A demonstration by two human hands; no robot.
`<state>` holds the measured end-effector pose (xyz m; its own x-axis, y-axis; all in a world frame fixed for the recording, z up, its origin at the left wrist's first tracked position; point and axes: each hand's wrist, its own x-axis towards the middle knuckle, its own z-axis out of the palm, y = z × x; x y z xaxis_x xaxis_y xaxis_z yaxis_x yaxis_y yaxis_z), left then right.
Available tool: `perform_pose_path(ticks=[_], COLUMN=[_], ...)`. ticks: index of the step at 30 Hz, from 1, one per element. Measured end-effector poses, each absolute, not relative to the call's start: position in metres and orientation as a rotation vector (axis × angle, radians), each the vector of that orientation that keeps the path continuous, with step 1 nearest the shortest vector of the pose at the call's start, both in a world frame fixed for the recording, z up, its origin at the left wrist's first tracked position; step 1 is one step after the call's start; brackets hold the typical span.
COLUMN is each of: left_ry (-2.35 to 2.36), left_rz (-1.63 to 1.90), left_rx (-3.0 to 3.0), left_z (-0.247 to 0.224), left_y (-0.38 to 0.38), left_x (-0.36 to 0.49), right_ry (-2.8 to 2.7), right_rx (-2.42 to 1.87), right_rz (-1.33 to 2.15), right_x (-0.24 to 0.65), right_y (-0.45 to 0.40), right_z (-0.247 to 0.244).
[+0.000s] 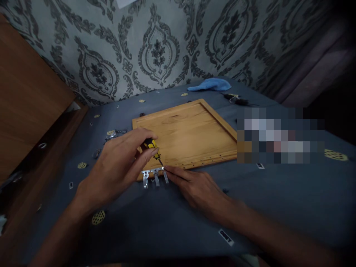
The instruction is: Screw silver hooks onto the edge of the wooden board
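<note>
My left hand (pixel 119 159) grips a yellow-and-black screwdriver (pixel 156 151), its tip down at a metal hook rail (pixel 156 172) on the near left edge of a framed wooden board (pixel 180 129). Several metal hooks hang over that edge. My right hand (pixel 194 185) has its fingers together at the right end of the rail, beside the screwdriver tip. Whether something small is between those fingertips cannot be made out. A row of small dark holes runs along the board's near edge to the right.
A blue cloth (pixel 213 85) lies behind the board, near the patterned wall. Dark objects with a ring (pixel 236 99) lie at the back right. Metal pieces (pixel 112 135) rest left of the board on the dark patterned sheet (pixel 139 230). A blurred patch covers the right side.
</note>
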<state>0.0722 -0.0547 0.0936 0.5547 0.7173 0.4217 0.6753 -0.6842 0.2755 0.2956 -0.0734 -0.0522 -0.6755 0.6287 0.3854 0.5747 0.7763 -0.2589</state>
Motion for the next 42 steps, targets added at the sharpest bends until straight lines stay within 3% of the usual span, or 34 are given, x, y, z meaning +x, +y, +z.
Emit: perform_pose_path(ticks=[42], left_ry=[1.208], left_rz=[0.784], left_rx=[2.721], left_z=[0.0940], left_y=[-0.0572], left_x=[0.0709], right_ry=[-2.553], right_rx=[-0.960], right_rz=[0.210], right_x=[0.2942], right_y=[-0.0734], right_z=[-0.0484])
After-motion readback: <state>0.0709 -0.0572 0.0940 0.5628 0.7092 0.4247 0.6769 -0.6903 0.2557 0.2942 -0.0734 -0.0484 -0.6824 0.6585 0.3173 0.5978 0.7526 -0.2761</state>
